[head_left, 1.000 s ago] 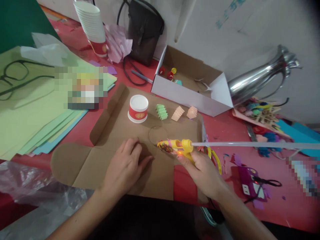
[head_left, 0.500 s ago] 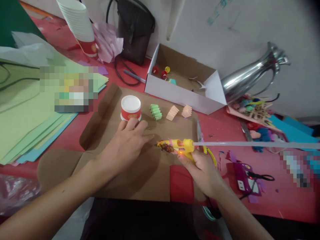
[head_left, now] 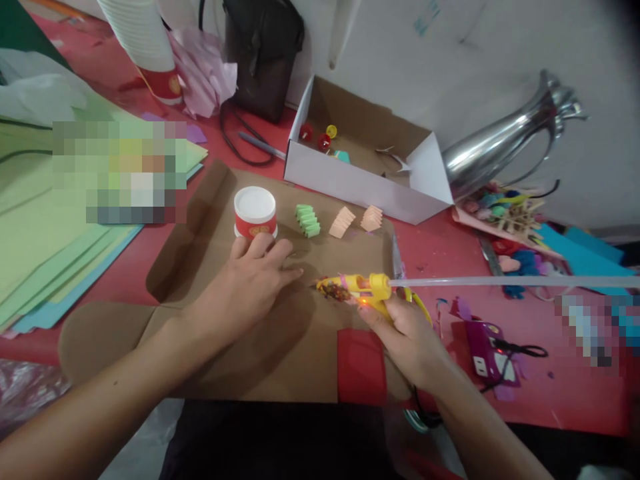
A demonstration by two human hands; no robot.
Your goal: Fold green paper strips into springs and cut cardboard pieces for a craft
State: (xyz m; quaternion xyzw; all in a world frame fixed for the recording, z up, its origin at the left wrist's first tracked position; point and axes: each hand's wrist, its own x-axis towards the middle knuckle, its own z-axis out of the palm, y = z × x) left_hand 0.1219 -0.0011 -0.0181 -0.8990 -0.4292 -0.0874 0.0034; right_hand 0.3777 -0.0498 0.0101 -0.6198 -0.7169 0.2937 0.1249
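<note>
My right hand point(head_left: 407, 340) is wrapped round the handle of a yellow hot glue gun point(head_left: 377, 290). The gun's dark, glue-crusted nozzle points left, and a long clear glue stick point(head_left: 480, 283) runs out of its back. A small orange light glows on its side. Held just above the brown cardboard point(head_left: 280, 347), my left hand point(head_left: 250, 287) has its fingers bent and apart, with nothing visible in them. Right behind these fingers sits a white and red paper cup piece point(head_left: 255, 212), bottom up. Beside it lie a green pleated paper piece point(head_left: 307, 221) and two peach ones point(head_left: 343, 222).
A white box point(head_left: 365, 180) with small items stands behind the cardboard. Further right are a silver jug point(head_left: 500, 143) and a purple device with a cable point(head_left: 493, 353). Coloured paper sheets point(head_left: 45, 247), stacked paper cups point(head_left: 145, 47) and a dark bag point(head_left: 263, 60) occupy the left and back.
The whole view has shifted slightly, so most things sit a little further left and up. Both hands keep nearly the same pose, and the glue gun stays in my right hand.
</note>
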